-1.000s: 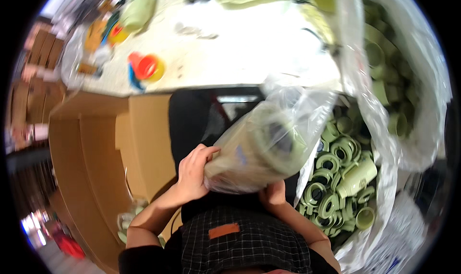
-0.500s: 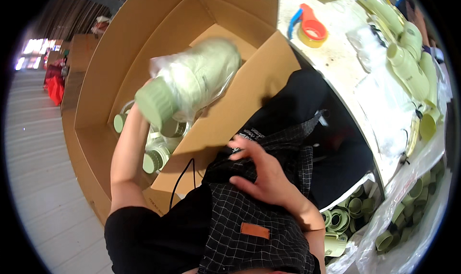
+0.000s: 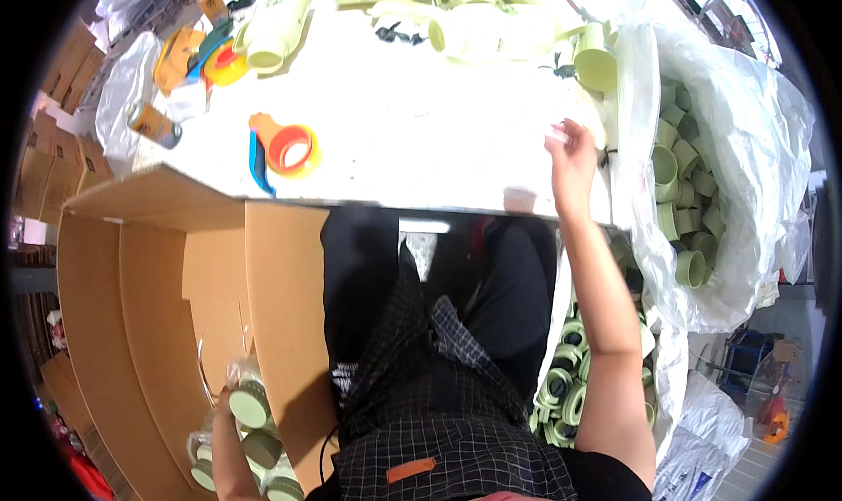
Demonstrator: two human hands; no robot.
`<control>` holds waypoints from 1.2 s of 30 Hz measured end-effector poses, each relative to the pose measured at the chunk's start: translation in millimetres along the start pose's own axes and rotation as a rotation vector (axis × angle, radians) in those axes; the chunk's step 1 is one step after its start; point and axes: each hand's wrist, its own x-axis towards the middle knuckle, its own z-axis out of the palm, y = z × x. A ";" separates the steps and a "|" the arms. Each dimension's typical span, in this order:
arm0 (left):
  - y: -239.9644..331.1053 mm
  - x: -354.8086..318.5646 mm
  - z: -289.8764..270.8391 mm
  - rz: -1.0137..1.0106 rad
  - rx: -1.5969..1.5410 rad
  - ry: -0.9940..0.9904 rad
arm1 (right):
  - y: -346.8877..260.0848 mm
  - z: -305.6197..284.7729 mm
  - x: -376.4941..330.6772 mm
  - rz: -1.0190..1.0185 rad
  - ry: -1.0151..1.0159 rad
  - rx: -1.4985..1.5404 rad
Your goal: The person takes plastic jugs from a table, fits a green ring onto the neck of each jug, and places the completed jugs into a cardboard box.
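Observation:
Down inside the tall cardboard box (image 3: 285, 325) at the left, my left hand (image 3: 224, 403) is closed against a pale green bottle (image 3: 249, 403) in a clear plastic bag; the bottle partly hides its fingers. More wrapped bottles with green lids (image 3: 263, 448) lie around it. My right hand (image 3: 572, 154) reaches over the white table (image 3: 421, 141) near its right end. Its thumb and fingers are pinched around a small whitish piece, too bright to name. Beyond that hand stands a pale green cup-like part (image 3: 595, 67).
A tape dispenser (image 3: 289, 150) lies near the table's front left. Pale green bottle bodies (image 3: 500, 34) line its far side. To the right hangs a clear plastic bag (image 3: 745, 194) of green cylindrical parts. Below the table, green ring-shaped parts (image 3: 561, 382) fill another bag beside my right arm.
My left hand has lowered the wrapped bottle into the box. My right hand has gone from my lap out over the table. The view has turned toward the table.

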 end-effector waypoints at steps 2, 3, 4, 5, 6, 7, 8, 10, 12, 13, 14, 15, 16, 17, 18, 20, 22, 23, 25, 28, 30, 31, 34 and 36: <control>85.0 -20.2 59.1 -0.083 0.424 0.472 | -1.1 30.0 67.3 -0.126 0.136 -0.024; 148.7 -55.2 100.7 -0.192 0.589 0.710 | 5.0 34.5 101.8 -0.272 0.152 -0.320; 129.5 -68.8 70.0 0.069 0.685 0.885 | 7.3 53.2 138.9 -0.257 0.268 -0.392; 112.8 -74.9 46.7 0.313 0.829 1.049 | 16.6 71.2 174.6 -0.237 0.387 -0.474; 131.3 -72.9 70.4 0.485 0.762 1.041 | 31.2 76.1 212.5 -0.216 0.528 -0.576; 169.5 -67.9 121.4 0.681 0.688 0.981 | 74.0 38.5 261.3 -0.173 0.409 -0.436; 198.2 -95.3 155.4 0.747 0.695 0.942 | 69.6 61.4 256.6 -0.105 0.208 -0.238; 258.5 -119.2 241.2 0.892 0.709 0.766 | 68.9 72.0 246.1 0.020 0.098 -0.051; 306.2 -115.1 317.4 1.152 0.827 0.410 | 102.3 58.8 228.2 0.104 0.234 -0.043; 322.8 -116.3 349.3 1.207 0.886 0.376 | 85.8 70.5 192.3 0.022 0.242 0.024; 338.2 -114.3 372.3 1.267 0.944 0.313 | 54.5 72.5 140.9 -0.056 0.266 0.072; 345.6 -94.8 390.8 1.344 0.828 0.331 | 39.6 60.7 104.2 -0.090 0.334 0.064; 359.6 -78.6 417.2 1.322 0.587 0.233 | 29.7 46.9 69.5 -0.017 0.328 0.203; 375.7 -70.3 445.8 1.271 0.353 0.144 | 17.0 34.5 34.3 0.286 0.190 0.326; 392.2 -82.7 500.3 1.239 0.418 0.074 | 36.3 21.8 -4.2 0.345 0.136 0.661; 376.6 -85.0 569.5 1.111 0.516 -0.277 | 48.5 0.8 -59.4 0.137 -0.161 0.461; 354.7 -85.8 589.2 0.795 0.395 -0.895 | 21.1 -45.8 -96.9 0.104 -0.288 0.703; 349.4 -93.5 584.7 0.782 0.622 -0.721 | 8.4 -77.7 -109.7 0.173 -0.099 0.478; 326.4 -89.2 553.8 0.765 0.430 -0.806 | 37.6 -161.2 -111.0 0.012 0.354 -0.215; 314.1 -110.1 521.3 0.666 0.333 -0.692 | 37.0 -294.3 -101.7 -0.028 0.633 -1.192; 302.7 -107.6 502.4 0.606 0.322 -0.691 | 92.0 -368.3 -110.7 0.262 0.384 -1.298; 297.1 -109.3 500.5 0.566 0.262 -0.631 | 105.5 -375.9 -113.6 0.265 0.386 -1.267; 289.4 -109.4 494.0 0.496 0.017 -0.394 | 60.0 -304.9 -114.5 0.088 0.595 -1.051; 286.0 -101.7 497.9 0.477 -0.120 -0.369 | 28.8 -254.4 -138.6 0.002 0.650 -0.353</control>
